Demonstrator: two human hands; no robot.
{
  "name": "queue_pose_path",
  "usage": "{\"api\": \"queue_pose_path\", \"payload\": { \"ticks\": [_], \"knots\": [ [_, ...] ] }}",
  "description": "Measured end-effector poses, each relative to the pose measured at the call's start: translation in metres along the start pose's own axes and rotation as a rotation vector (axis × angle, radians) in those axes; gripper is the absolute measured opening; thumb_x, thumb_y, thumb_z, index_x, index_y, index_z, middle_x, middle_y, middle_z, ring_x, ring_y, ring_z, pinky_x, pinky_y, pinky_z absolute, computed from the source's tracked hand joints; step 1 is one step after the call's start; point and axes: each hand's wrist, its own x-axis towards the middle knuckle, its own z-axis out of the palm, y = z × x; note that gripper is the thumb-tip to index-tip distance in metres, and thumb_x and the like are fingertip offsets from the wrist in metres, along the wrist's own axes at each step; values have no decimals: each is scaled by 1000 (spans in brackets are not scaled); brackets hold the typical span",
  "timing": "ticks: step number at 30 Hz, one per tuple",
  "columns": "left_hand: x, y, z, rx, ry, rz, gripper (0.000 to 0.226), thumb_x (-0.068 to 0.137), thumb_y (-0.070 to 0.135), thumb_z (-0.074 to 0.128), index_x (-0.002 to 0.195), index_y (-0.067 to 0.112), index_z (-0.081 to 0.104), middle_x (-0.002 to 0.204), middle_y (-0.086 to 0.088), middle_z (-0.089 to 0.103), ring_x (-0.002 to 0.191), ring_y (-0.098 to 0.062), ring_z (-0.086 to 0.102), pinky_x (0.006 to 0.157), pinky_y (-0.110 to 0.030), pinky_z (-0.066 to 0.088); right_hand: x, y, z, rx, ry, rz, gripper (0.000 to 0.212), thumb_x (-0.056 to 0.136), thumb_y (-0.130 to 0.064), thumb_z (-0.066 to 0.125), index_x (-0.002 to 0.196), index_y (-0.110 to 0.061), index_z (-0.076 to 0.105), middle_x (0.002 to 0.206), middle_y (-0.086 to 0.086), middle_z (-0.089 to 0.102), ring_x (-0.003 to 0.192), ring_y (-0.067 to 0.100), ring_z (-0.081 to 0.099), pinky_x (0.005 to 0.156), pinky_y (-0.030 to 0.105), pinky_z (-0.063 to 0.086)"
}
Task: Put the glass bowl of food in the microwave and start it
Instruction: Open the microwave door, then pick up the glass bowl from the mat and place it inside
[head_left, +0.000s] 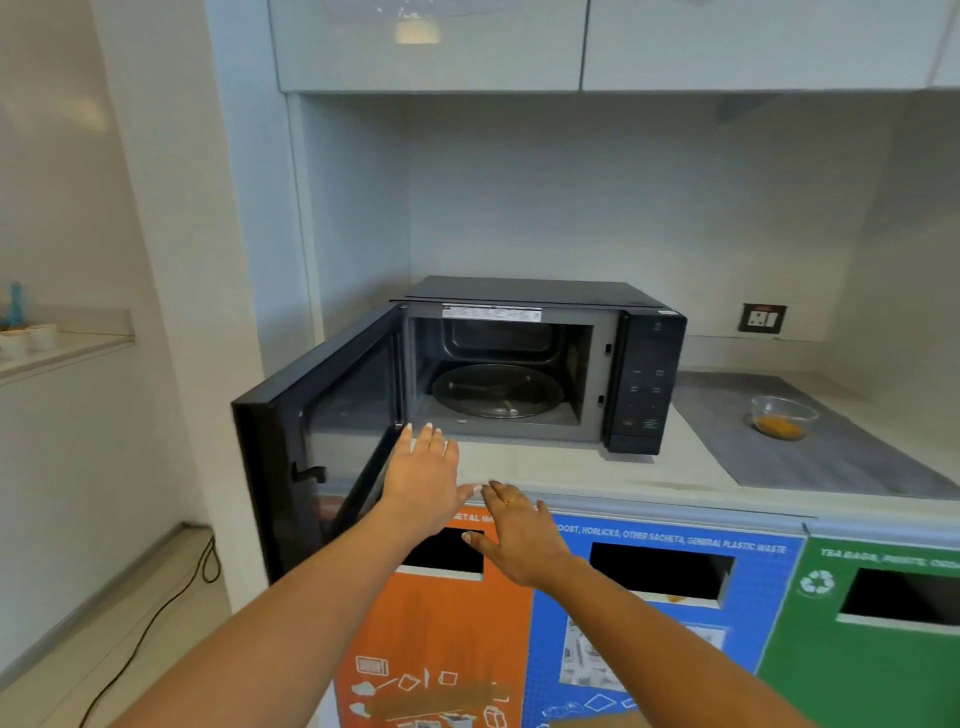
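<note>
Head view, looking forward and down at a kitchen counter (597, 470). A black microwave (644, 374) sits on it, its door (317, 431) swung wide open to the left. Inside I see the glass turntable (498, 392), with nothing on it. The control panel runs down the microwave's right side.

My left hand (423, 478) reaches forward, palm down, fingers spread and straight, holding nothing; its fingertips are at the lower edge of the door near the hinge, though I cannot tell if they touch. My right hand (517, 535) is just beside it, lower and nearer to me, also flat with fingers extended and empty. It wears a ring (511, 501).

The glass bowl (783, 415) stands on a grey mat (831, 457) on the counter, well to the right of the microwave and well apart from both hands. It has orange food in the bottom.

Below the counter edge are three bin fronts with dark slots: orange (441, 634), blue (660, 623) and green (872, 665). A wall socket (762, 318) sits behind the microwave, to the right.
</note>
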Motion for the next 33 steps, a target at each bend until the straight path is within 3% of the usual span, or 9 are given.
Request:
{"api": "queue_pose_path", "payload": {
  "ticks": [8, 16, 29, 33],
  "knots": [
    [64, 89, 20, -184, 21, 80, 71, 93, 57, 20, 147, 11, 11, 157, -12, 8, 145, -25, 1, 117, -45, 2, -2, 99, -14, -104, 23, 183, 68, 92, -49, 35, 144, -21, 4, 157, 2, 4, 144, 20, 0, 113, 55, 1],
    [133, 209, 26, -358, 6, 154, 75, 91, 61, 18, 148, 13, 6, 158, -8, 4, 146, -23, -2, 117, -42, 1, -9, 226, -38, -137, 73, 359, 68, 91, -53, 29, 144, -20, 2, 157, 4, 1, 144, 22, -2, 114, 54, 0],
    [238, 370, 11, -523, -81, 282, 74, 91, 60, 24, 147, 13, 13, 156, -9, 17, 144, -24, 15, 116, -39, 16, -11, 415, -73, -121, 119, 470, 68, 92, -45, 36, 144, -17, 2, 157, 5, 3, 144, 22, -1, 114, 54, 3],
    [269, 401, 5, -631, -122, 292, 75, 89, 60, 31, 146, 13, 16, 154, -9, 24, 139, -24, 27, 112, -37, 28, -10, 457, -81, -74, 146, 500, 67, 92, -45, 38, 144, -16, 6, 157, 6, 7, 144, 22, 2, 115, 52, 5]
  ]
}}
